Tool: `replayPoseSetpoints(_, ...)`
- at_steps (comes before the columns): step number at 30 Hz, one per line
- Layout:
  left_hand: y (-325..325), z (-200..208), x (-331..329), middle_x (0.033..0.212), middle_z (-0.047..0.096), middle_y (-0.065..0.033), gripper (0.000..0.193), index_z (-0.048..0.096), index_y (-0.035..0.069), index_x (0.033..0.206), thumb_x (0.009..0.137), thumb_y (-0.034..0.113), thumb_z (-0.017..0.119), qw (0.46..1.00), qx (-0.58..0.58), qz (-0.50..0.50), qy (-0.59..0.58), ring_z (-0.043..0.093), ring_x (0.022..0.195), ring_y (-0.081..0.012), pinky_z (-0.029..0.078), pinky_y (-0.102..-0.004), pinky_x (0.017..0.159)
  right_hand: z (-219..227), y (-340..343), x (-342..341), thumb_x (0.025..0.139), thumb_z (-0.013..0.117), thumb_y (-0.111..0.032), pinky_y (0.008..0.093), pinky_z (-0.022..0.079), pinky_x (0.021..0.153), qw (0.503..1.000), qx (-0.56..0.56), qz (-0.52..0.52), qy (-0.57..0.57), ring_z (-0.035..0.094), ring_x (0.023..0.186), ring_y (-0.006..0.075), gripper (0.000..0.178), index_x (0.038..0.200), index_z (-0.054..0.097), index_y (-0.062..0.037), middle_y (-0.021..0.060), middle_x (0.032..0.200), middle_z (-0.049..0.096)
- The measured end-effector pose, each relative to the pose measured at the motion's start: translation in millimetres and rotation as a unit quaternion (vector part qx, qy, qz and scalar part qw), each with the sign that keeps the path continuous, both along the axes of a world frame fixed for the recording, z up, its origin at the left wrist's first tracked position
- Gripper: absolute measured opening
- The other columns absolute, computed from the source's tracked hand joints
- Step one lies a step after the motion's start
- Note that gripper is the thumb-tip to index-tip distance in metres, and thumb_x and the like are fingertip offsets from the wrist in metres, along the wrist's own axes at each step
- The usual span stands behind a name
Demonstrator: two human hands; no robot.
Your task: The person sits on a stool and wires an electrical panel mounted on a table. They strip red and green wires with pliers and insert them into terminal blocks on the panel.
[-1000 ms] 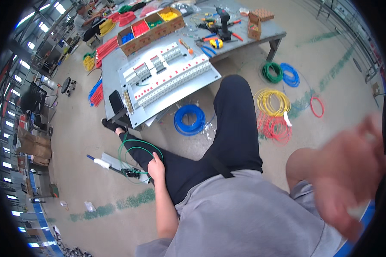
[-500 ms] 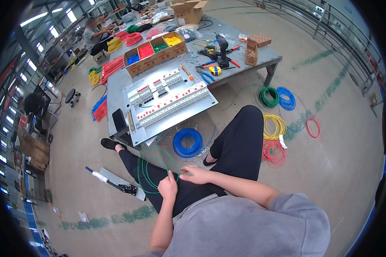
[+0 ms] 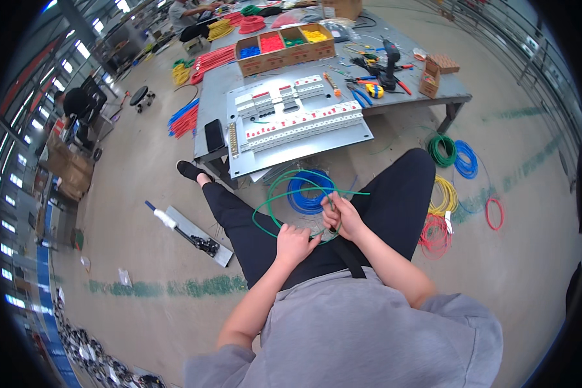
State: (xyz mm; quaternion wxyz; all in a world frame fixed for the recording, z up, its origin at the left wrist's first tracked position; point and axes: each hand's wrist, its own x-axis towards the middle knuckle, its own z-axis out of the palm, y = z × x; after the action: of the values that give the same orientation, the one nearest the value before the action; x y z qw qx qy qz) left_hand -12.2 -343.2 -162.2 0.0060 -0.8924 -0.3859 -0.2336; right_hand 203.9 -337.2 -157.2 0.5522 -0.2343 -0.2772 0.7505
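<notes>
A loosely looped green wire hangs over my lap, its free end pointing right past my fingers. My left hand is closed on the lower part of the loops, thumb toward the right. Close by on the right, my right hand pinches the wire near that free end. Ahead of my hands, a metal mounting plate lies on the table with two rows of white circuit breakers on it. Behind the loops, a blue wire coil lies on the floor, partly covered by them.
The table carries a divided cardboard box, a cordless drill, pliers and a phone. Green, blue and yellow coils lie on the floor at right. A long-handled tool lies at left.
My right hand has moved up and now pinches the green wire, whose free end sticks out to the right. The loops have shifted right and spread. The view has swung left and down.
</notes>
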Motion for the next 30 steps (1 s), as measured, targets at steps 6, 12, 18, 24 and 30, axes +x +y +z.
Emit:
replayPoseSetpoints(6,27.5,-45.5,6.2,0.068,0.072,-0.0141,0.046,0.075,0.009,0.068,0.094,0.047,0.068,0.976,-0.166,0.082,0.115,0.071,0.065,-0.0317,0.053,-0.0451,0.080,-21.2,-4.2,-20.3,0.114,0.044,-0.051,0.0273,0.043,0.061,0.976,0.067,-0.008,-0.208,0.043,0.057,0.0088,0.057,0.104,0.064,0.0011,-0.0027,0.066,0.045)
replayPoseSetpoints(12,52.7,-54.3,12.2,0.071,0.072,-0.0150,0.041,0.074,0.006,0.073,0.091,0.043,0.070,0.987,-0.124,0.090,0.042,0.072,0.079,-0.0308,0.049,-0.0434,0.096,-27.6,-0.6,-16.2,0.114,0.045,-0.051,0.0269,0.039,0.058,0.972,0.037,-0.096,-0.210,0.043,0.056,0.0091,0.058,0.095,0.063,0.0003,-0.0017,0.064,0.044)
replayPoseSetpoints(18,54.5,-44.7,4.9,0.100,0.071,-0.0105,0.027,0.072,0.007,0.087,0.085,0.033,0.075,0.999,-0.016,0.033,-0.023,0.064,0.119,-0.0300,0.035,-0.0506,0.122,-11.1,5.7,-3.5,0.113,0.043,-0.055,0.0271,0.027,0.043,0.967,-0.027,-0.218,-0.130,0.031,0.044,0.0081,0.060,0.086,0.058,-0.0032,-0.0030,0.056,0.036)
replayPoseSetpoints(24,48.3,-21.3,3.9,0.105,0.070,-0.0090,0.034,0.074,0.009,0.099,0.081,0.038,0.080,0.991,0.011,-0.095,-0.099,0.061,0.128,-0.0296,0.034,-0.0506,0.123,2.2,3.1,5.0,0.114,0.041,-0.055,0.0278,0.019,0.042,0.963,0.033,-0.254,-0.088,0.025,0.047,0.0098,0.065,0.065,0.031,-0.0140,-0.0013,0.057,0.029)
replayPoseSetpoints(30,36.5,-39.3,1.7,0.077,0.066,-0.0071,0.034,0.067,0.010,0.084,0.083,0.042,0.078,0.983,-0.052,-0.159,-0.073,0.063,0.080,-0.0252,0.046,-0.0396,0.088,-0.9,-3.0,-1.3,0.113,0.041,-0.055,0.0276,0.020,0.045,0.982,0.048,-0.183,0.003,0.024,0.053,0.0104,0.066,0.062,0.028,-0.0164,-0.0025,0.059,0.027)
